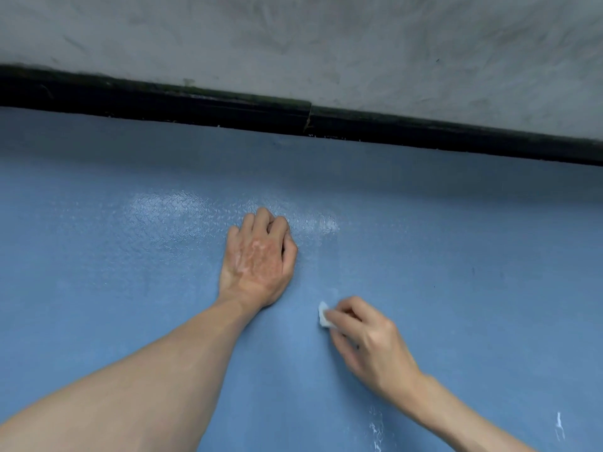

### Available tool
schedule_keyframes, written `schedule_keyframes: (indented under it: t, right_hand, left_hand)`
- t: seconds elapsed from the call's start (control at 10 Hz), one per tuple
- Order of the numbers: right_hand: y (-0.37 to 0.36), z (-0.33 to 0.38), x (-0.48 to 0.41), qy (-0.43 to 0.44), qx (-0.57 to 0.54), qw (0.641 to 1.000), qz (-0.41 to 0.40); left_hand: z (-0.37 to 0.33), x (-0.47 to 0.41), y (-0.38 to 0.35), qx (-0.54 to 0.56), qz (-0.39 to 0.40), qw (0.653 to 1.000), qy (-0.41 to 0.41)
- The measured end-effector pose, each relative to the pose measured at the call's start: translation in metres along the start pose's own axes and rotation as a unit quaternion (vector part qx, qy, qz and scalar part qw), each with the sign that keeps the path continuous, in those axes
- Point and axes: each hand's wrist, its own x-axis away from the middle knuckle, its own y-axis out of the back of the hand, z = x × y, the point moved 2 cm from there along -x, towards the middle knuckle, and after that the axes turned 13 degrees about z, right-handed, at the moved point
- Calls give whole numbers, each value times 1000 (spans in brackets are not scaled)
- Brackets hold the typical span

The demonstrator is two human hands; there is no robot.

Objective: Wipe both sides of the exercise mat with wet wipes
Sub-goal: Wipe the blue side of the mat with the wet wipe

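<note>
The blue exercise mat point(130, 288) fills most of the head view and lies flat. My left hand point(257, 259) rests on the mat near its middle, fingers curled under into a loose fist, holding nothing that shows. My right hand point(368, 337) pinches a small folded white wet wipe point(323, 315) and presses it onto the mat just right of my left wrist. A wet, shiny patch point(182, 207) lies on the mat beyond my left hand.
A black baseboard strip point(228, 109) runs along the mat's far edge, with a grey concrete wall point(326, 44) above it. White scuff marks point(375, 429) show on the mat near the bottom right.
</note>
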Motion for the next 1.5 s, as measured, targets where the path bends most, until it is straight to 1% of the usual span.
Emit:
schedule_keyframes:
  t: [0.1, 0.2, 0.3, 0.4, 0.5, 0.6, 0.7, 0.8, 0.9, 1.0, 1.1, 1.2, 1.3, 1.4, 1.5]
  right_hand:
    - [7, -7, -17, 16, 18, 1000, 6]
    - [26, -22, -82, 5, 39, 999, -22]
    - [51, -45, -156, -42, 68, 995, -62]
    - [69, -60, -199, -83, 74, 991, -77]
    - [64, -58, -194, -88, 67, 990, -90]
    - [44, -40, -147, -64, 55, 992, -90]
    - [25, -19, -83, -39, 36, 998, -42]
    - [22, -14, -63, -29, 29, 999, -4]
    - [38, -31, -115, -30, 52, 998, -7]
    - [68, -54, -195, -70, 106, 991, -39]
    - [84, -69, -236, -126, 155, 978, -56]
    - [75, -65, -218, -103, 129, 983, -79]
    - [61, -61, -171, -77, 97, 987, -102]
    - [54, -53, -129, -55, 108, 988, -96]
    - [63, -62, -138, -38, 149, 986, -63]
  left_hand:
    - [-1, 0, 0, -4, 2, 1000, 1]
    - [-1, 0, 0, -9, 2, 1000, 2]
    - [-1, 0, -1, -9, -1, 1000, -1]
    - [0, 0, 0, -3, -4, 1000, -5]
    - [-1, 0, 0, -1, -8, 1000, -6]
    - [-1, -1, 0, -2, -1, 1000, -3]
    - [-1, -2, 0, -6, 4, 1000, -6]
    - [0, -2, 1, -5, 3, 1000, -1]
    - [-1, -1, 1, -2, 2, 1000, -3]
    - [-1, 0, 0, -2, 0, 1000, -2]
    - [-1, 0, -1, 3, -3, 1000, 0]
    - [0, -1, -1, 0, -4, 1000, 0]
    - [0, -1, -1, -1, -4, 1000, 1]
    - [0, -1, -1, -2, -3, 1000, 0]
    - [-1, -1, 0, -2, 0, 1000, -3]
